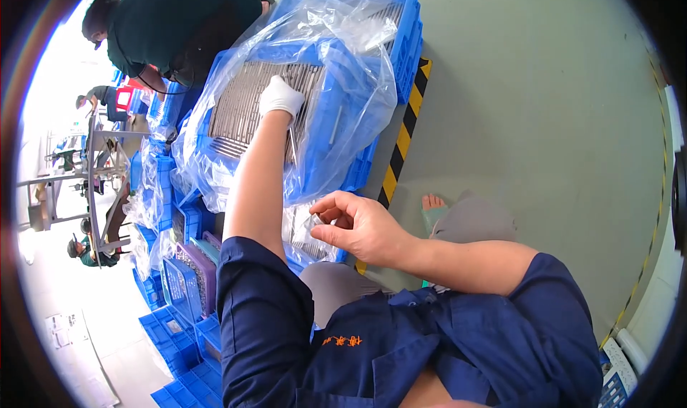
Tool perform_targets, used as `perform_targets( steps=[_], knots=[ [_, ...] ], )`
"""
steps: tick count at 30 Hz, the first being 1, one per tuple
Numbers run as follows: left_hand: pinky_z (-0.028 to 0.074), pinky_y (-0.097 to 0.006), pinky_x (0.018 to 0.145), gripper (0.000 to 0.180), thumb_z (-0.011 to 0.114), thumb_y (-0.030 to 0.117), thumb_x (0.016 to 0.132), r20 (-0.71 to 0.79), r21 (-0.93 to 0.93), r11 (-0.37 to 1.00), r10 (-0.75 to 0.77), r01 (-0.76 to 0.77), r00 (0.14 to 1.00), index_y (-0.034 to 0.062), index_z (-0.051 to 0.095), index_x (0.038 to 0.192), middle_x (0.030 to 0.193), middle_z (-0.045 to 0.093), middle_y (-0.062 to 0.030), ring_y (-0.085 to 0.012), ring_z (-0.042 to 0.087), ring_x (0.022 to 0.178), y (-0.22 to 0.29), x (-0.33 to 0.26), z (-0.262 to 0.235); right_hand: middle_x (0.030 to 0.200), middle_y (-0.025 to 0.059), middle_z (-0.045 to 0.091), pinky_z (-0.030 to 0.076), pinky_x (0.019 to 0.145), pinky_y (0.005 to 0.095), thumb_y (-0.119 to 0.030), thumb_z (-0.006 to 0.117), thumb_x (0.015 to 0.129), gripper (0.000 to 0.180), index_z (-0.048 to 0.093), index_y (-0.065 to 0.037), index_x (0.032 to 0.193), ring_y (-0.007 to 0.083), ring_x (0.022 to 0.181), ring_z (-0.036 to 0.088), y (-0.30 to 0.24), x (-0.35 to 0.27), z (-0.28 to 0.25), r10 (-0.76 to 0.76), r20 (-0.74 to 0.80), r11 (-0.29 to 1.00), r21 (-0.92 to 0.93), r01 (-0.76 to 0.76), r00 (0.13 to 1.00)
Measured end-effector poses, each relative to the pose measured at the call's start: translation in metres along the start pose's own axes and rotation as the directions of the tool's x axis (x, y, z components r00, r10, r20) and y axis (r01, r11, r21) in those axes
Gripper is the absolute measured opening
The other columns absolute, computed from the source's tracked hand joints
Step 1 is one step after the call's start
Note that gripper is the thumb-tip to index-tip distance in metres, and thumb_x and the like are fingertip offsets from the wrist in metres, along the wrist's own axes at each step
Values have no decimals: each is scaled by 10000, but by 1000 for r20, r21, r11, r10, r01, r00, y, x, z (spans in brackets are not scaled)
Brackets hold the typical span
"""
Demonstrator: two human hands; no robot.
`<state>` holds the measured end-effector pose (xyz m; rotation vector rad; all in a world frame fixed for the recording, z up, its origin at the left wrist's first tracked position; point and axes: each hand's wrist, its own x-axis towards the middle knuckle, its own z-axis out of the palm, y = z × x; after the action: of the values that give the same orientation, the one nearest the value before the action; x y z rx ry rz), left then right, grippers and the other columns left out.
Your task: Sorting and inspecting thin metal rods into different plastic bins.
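Note:
My left hand [281, 98], in a white glove, rests on the rows of thin metal rods [247, 100] in a blue crate [333, 114]. Its fingers are bent together, and whatever they grip is hidden beneath the hand. One rod [293, 147] lies along the right side of the rows, just below my wrist. Clear plastic sheeting [372, 71] is folded back around the crate. My bare right hand [368, 230] hovers nearer my body, its fingers curled and its thumb facing the forefinger. Something small and greyish shows at those fingertips, too unclear to name.
Another plastic-covered blue crate [408, 21] stands beyond. Black and yellow floor tape [404, 143] runs along the stack's right side. A person in dark clothing [179, 25] bends over crates at the upper left. More blue bins [172, 336] stand at lower left.

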<state>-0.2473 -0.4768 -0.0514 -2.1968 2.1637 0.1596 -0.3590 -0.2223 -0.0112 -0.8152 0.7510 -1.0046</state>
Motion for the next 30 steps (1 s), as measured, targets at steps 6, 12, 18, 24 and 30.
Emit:
perform_targets(
  steps=[6,12,18,24,30],
  knots=[
    [422,-327,818,524,620,225,615,-133,-314,933,139,-174,981,-12,481,1061,957,579,-213,-306,567,904,-13,-11,-5,821,57,567,423,646,221,-200,630,773,307,524,-11,991,77,690,496,3,1,4,-48,-18,999,9,48,999],
    [441,-317,776,547,654,266,658,-197,-461,843,209,-278,958,40,483,1126,912,607,-145,-263,591,837,-21,-22,7,824,58,566,425,647,223,-202,629,774,302,525,-12,985,79,693,496,4,3,9,-27,2,1000,-7,27,1000],
    [441,-280,672,284,662,196,686,-377,-510,809,95,-292,921,26,540,879,728,579,-75,-159,550,673,-35,-24,-23,820,57,565,429,645,218,-183,631,771,297,523,-4,983,75,701,501,11,7,21,-51,27,998,-19,52,998],
    [360,-248,432,141,551,128,817,-383,-905,-91,-252,-416,889,69,458,729,556,428,-3,-107,414,440,-97,-53,-117,788,27,530,447,610,216,-115,618,763,221,497,-39,932,77,654,517,24,17,34,186,148,942,254,-219,971],
    [369,-289,499,266,456,187,860,-257,-627,-655,-336,-421,906,94,375,624,522,346,10,-124,348,461,-153,-155,-127,705,-14,485,415,544,194,-207,608,782,222,547,-44,921,51,588,456,46,29,77,222,281,931,223,-289,934]
  ],
)
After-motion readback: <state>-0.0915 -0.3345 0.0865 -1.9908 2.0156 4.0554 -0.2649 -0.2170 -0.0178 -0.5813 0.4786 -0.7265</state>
